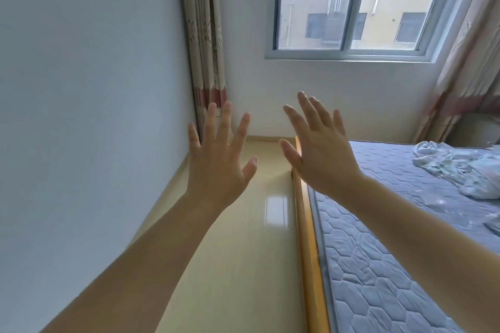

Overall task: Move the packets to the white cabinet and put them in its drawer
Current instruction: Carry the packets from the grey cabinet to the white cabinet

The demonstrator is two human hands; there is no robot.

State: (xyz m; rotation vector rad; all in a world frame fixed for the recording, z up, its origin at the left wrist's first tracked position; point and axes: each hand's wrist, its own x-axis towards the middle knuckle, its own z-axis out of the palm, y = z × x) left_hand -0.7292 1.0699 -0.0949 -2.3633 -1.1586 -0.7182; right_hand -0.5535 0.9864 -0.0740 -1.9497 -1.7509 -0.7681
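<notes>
Both my hands are raised in front of me with fingers spread and straight, holding nothing. My left hand (219, 162) is over the strip of floor by the wall. My right hand (319, 151) is over the near edge of the bed. No packets and no white cabinet are in view.
A narrow tiled floor strip (259, 224) runs between the white wall (81, 116) on the left and a bed with a blue quilted mattress (378, 251) and wooden frame (308, 238) on the right. Crumpled bedding (460, 167) lies on the mattress. A window (351, 5) and curtains (205, 35) are ahead.
</notes>
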